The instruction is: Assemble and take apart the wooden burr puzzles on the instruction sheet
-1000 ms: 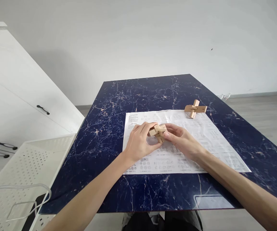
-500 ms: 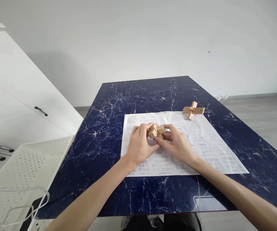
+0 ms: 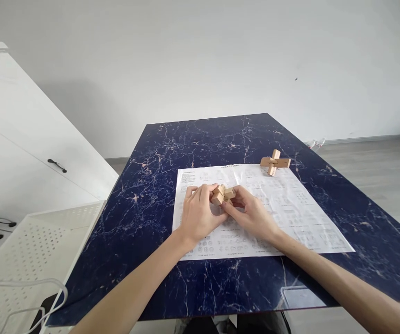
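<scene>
Between my two hands is a light wooden burr puzzle (image 3: 219, 196), made of interlocking square bars. My left hand (image 3: 199, 209) grips its left side, fingers curled behind and thumb low in front. From the right, my right hand (image 3: 250, 209) holds it with the thumb in front at the lower edge. My fingers hide parts of the puzzle. Both hands are over a printed sheet (image 3: 300, 232) showing rows of small diagrams. At the sheet's far right corner lies a second wooden puzzle (image 3: 275, 162), cross-shaped, with a flat slotted board and a bar through it.
The sheet lies on a dark blue marbled table (image 3: 193, 144). To the left stand a white cabinet (image 3: 29, 139) with black handles and a white perforated rack (image 3: 43, 241) with a white cable (image 3: 22, 281). A pale wall (image 3: 200, 55) rises behind the table.
The view has shifted slightly, so the table and sheet sit a little lower and further left. Both hands keep hold of the burr puzzle, with only slight finger movement.
</scene>
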Available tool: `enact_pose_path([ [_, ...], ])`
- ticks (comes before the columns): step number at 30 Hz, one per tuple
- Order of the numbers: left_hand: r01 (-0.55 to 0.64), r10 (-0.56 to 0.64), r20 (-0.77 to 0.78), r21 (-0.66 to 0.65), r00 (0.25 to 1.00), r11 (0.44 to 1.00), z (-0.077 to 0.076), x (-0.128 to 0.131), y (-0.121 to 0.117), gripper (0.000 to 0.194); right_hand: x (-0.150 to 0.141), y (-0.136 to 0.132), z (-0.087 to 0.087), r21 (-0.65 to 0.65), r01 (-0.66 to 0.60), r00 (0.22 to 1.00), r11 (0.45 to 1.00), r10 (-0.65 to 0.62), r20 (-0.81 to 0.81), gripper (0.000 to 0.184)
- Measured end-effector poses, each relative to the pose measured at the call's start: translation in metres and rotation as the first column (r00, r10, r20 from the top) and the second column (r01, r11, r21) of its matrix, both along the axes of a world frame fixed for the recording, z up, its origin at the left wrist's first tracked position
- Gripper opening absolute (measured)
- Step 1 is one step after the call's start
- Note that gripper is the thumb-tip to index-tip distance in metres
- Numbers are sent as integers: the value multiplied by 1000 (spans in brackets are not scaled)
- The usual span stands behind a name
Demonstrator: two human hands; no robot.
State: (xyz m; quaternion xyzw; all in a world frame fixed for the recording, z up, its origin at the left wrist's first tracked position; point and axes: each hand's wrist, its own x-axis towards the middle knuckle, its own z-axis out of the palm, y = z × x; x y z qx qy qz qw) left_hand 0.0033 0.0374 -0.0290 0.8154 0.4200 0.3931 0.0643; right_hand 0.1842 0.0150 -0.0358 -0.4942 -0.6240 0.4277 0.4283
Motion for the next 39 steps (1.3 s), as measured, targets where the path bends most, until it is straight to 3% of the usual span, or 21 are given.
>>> enact_pose_path([
  [5,-18,20,39,-35,999,999,-1,2,0,57,0,3,-2,-81,-105,977,991,88,-194,31],
  [9,-12,14,28,-71,1000,997,0,2,0,55,-2,3,1,-87,-107,971,990,85,-224,39],
  [19,-22,20,-33,-50,999,999,1,2,2,48,-4,1,-9,-25,-6,995,1000,3,-97,35],
  [29,-41,37,-50,-69,998,997,4,3,1,44,-8,-4,-3,25,75,996,997,-73,-48,29],
  [35,-55,51,-47,-80,998,995,7,3,0,41,-9,-3,-5,14,48,998,999,-47,-46,29],
  [39,-67,63,-40,-126,997,990,8,3,1,44,-10,-4,-1,40,73,996,997,-75,50,24],
])
